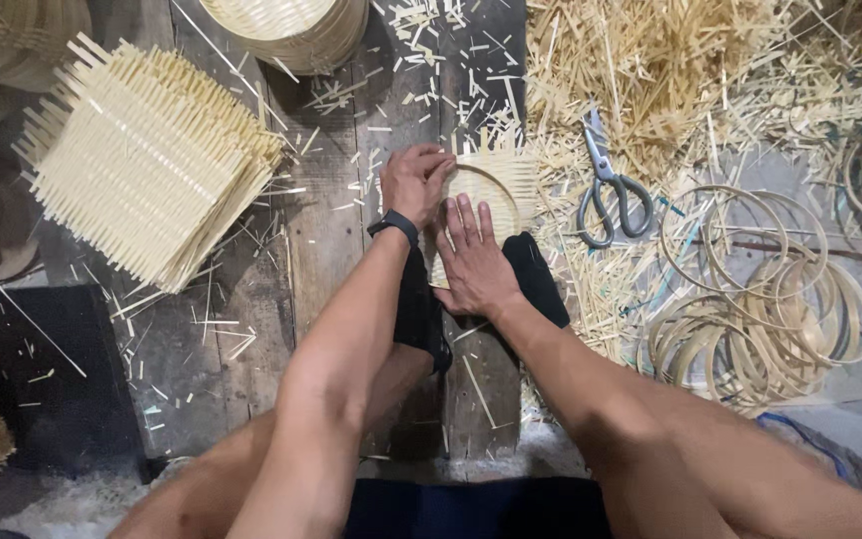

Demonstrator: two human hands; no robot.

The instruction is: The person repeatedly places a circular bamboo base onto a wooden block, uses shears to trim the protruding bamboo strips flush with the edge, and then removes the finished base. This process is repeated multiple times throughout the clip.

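We see our left hand (416, 182) curled over the near-left edge of a small square mat of woven pale bamboo strips (499, 180), gripping it; its fingertips are tucked out of sight. Our right hand (473, 258) lies flat and unclenched, fingers spread, pressing on a thin bamboo hoop (496, 190) that sits on the mat. The mat's near part is hidden beneath both hands. A black cloth (541, 274) shows just under the right wrist, partly covered. Right of the hands lie grey-handled scissors (611, 190) and loose bamboo rings (760, 289); left, a stack of woven bamboo squares (142, 160) on the wooden plank floor (331, 230).
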